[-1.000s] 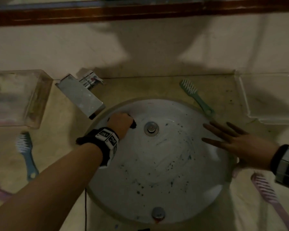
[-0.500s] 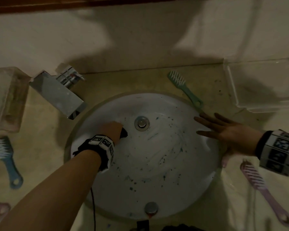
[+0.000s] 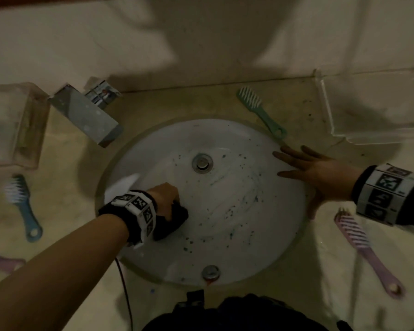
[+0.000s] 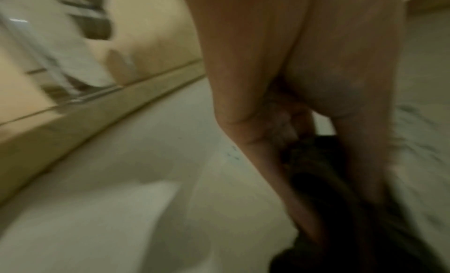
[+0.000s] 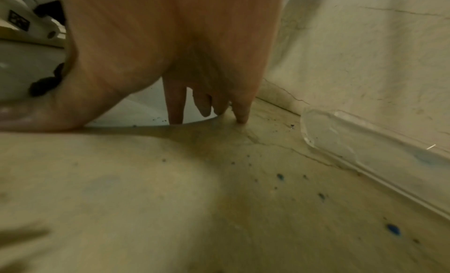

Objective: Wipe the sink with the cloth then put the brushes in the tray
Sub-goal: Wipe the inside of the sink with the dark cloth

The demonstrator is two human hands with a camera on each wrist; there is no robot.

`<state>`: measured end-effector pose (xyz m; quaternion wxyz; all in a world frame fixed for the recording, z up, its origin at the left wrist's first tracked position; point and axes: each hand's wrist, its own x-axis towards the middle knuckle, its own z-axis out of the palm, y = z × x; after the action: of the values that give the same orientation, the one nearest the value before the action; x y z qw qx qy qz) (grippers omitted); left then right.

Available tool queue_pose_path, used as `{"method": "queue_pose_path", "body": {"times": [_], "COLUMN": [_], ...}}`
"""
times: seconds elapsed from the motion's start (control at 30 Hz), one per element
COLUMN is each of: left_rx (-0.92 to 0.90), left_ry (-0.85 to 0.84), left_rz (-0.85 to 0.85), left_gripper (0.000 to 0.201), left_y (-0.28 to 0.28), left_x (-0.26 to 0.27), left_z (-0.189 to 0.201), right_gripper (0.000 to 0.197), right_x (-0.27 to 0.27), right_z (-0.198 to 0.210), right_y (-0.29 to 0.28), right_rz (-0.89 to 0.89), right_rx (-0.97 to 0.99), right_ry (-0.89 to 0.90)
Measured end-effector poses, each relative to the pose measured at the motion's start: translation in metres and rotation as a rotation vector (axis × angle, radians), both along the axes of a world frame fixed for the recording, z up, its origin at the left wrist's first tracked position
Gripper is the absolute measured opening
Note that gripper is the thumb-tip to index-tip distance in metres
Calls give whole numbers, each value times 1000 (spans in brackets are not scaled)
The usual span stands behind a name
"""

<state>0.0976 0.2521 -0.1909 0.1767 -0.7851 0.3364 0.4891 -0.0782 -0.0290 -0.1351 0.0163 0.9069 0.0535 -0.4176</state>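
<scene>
Two steps make up this job, and we judge that we are in the first one: the wiping. Our left hand (image 3: 164, 199) has its fingers curled round the dark cloth (image 3: 171, 222), which bulges out below and to the right of the knuckles and presses on the left slope of the sink (image 3: 237, 254). In the left wrist view the cloth (image 4: 324, 190) sits bunched between the thumb side and the curled fingers, though that picture is blurred. Our right hand (image 3: 318, 175) lies flat with fingers straight and spread, holding nothing; its fingertips reach over the right rim of the basin, and the palm rests on the counter (image 3: 332, 271).

Blue-dark specks dot the basin right of and nearer than the drain (image 3: 202, 162), so we judge the wipe far from finished. Our next move calls for sweeping the cloth rightward and nearward over those specks, with firm pressure.

All four brushes lie out on the counter: the green brush (image 3: 261, 111) at the far right of the rim, its handle end just beside our right fingertips; the pink brush (image 3: 366, 249) near right; the blue brush (image 3: 24, 211) at left; another pink one (image 3: 0, 260) at the near left edge. A clear tray (image 3: 368, 137) stands far right, another clear tray (image 3: 22, 125) far left; which one is meant we cannot tell.
</scene>
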Motion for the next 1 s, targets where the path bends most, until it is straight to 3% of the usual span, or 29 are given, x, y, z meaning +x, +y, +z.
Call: {"method": "queue_pose_path", "body": {"times": [0.1, 0.17, 0.3, 0.43, 0.53, 0.67, 0.7, 0.77, 0.83, 0.9, 1.0], "left_rx": [-97, -114, 12, 40, 53, 72, 75, 78, 63, 62, 121], "left_ry": [-152, -234, -230, -186, -126, -69, -68, -93, -128, -104, 101], "left_rz": [109, 159, 148, 31, 4, 9, 24, 40, -4, -123, -340], "left_gripper": [30, 40, 44, 48, 57, 63, 62, 58, 52, 39, 27], "left_y": [-2, -2, 10, 7, 5, 3, 1, -4, -5, -2, 9], "left_x": [14, 21, 15, -2, -23, -42, -42, -36, -27, -23, -34], "left_z": [11, 12, 4, 0, -5, -14, -12, -1, 17, 36, 47], "right_gripper": [116, 120, 135, 113, 112, 148, 145, 122, 119, 132, 144], "right_x": [0, 1, 3, 2, 2, 5, 4, 3, 2, 3, 3], "right_z": [-1, 1, 1, -3, -5, -3, -3, -4, -4, -4, -6], "right_y": [-1, 0, 0, -1, -1, 0, 0, -1, -2, -1, -3], "right_rz": [-2, -23, -13, 36, 42, 33, 29, 39, 49, 48, 49], "right_rx": [10, 16, 0, -44, -71, -26, -31, -59, -61, -54, -35], "right_ry": [-1, 10, 36, 34, 32, 51, 61, 53, 46, 53, 46]}}
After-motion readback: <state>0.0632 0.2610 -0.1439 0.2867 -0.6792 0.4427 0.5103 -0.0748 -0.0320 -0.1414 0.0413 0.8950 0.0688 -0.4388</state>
